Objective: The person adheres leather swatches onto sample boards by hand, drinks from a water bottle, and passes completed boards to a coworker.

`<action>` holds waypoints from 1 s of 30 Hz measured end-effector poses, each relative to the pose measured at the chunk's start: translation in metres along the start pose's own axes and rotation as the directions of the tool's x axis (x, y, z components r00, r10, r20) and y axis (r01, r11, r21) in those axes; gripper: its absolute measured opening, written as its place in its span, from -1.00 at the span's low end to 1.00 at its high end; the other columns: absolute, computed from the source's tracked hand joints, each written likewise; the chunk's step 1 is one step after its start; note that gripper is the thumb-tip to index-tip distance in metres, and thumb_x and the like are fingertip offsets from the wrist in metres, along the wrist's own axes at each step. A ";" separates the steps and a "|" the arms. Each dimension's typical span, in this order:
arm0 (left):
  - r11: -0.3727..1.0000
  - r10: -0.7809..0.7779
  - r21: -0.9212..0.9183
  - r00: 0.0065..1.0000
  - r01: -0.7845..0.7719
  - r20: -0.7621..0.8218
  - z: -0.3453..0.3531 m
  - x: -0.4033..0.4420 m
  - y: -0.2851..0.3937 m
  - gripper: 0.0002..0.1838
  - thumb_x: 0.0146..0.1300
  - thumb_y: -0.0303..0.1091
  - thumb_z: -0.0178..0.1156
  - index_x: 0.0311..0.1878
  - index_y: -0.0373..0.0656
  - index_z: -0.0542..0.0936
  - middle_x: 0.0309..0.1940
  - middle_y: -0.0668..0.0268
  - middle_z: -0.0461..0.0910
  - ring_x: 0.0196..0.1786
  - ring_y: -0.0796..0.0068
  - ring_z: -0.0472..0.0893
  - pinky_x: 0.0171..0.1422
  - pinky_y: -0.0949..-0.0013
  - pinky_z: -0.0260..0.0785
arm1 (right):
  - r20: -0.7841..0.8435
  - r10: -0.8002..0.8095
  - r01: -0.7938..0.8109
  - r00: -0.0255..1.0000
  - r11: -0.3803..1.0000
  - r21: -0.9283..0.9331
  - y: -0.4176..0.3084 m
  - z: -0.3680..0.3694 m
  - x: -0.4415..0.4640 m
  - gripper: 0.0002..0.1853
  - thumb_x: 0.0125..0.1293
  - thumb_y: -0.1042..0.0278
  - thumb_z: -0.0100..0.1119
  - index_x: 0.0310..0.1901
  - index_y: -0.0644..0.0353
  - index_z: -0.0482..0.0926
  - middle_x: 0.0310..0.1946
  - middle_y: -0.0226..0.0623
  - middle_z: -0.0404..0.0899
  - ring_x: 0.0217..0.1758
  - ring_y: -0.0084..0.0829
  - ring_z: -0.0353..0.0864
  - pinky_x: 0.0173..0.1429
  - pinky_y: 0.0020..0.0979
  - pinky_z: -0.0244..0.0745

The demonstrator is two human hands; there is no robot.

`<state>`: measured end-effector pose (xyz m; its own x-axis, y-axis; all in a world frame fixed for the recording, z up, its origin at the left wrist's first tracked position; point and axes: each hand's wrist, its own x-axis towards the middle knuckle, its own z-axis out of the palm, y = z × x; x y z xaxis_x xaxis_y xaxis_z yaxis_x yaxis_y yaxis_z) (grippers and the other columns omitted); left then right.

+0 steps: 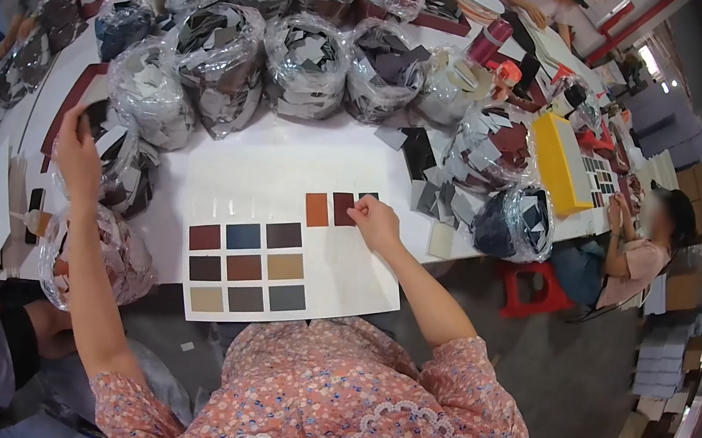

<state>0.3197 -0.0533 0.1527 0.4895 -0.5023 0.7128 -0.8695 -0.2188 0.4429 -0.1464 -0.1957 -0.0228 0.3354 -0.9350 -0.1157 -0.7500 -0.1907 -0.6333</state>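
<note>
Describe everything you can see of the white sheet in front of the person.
The white sheet looks smooth and thin, like card, and lies face up on the white table, its near edge reaching past the table's edge. Nine coloured patches sit lower left in three rows of three. Toward the upper right are an orange patch, a dark red patch and a third, partly hidden by the right hand.

pink floral blouse [347,387], yellow box [560,167], red stool [532,292], orange swatch [317,210], white sheet [352,281]
</note>
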 end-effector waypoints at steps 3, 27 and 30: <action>0.964 0.087 -0.265 0.977 -0.033 0.195 0.009 -0.050 0.050 -0.78 0.35 -0.56 0.09 0.03 -0.25 0.55 -0.12 0.21 0.60 -0.07 0.33 0.60 0.07 0.38 0.40 | 0.006 0.000 0.000 1.000 1.000 -0.021 0.000 0.001 0.003 -0.78 0.20 0.14 0.32 -0.33 0.11 0.60 -0.45 -0.30 0.67 -0.32 -0.25 0.66 -0.22 -0.25 0.50; 0.596 -0.111 -0.276 0.418 0.754 0.902 0.130 -0.264 0.172 -0.76 0.23 -0.43 0.32 -0.43 -0.25 0.44 -0.66 0.41 0.45 -0.65 0.65 0.47 -0.57 0.49 0.27 | -0.172 -0.008 0.040 0.985 0.983 0.180 0.005 -0.003 -0.022 -0.77 0.20 0.27 0.32 -0.25 0.16 0.48 -0.56 -0.32 0.54 -0.46 -0.34 0.59 -0.34 -0.33 0.45; 0.648 -0.087 -0.250 0.396 0.719 0.914 0.130 -0.265 0.171 -0.76 0.22 -0.43 0.32 -0.44 -0.26 0.45 -0.65 0.37 0.48 -0.65 0.62 0.50 -0.56 0.47 0.28 | -0.164 -0.016 0.058 0.986 0.966 0.253 0.021 -0.007 -0.042 -0.81 0.22 0.31 0.31 -0.26 0.18 0.50 -0.57 -0.35 0.52 -0.49 -0.42 0.55 -0.36 -0.39 0.42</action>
<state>0.0328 -0.0661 -0.0309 0.2085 -0.9446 -0.2533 -0.1948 -0.2939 0.9358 -0.1805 -0.1629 -0.0261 0.2494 -0.9681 0.0219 -0.5603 -0.1627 -0.8122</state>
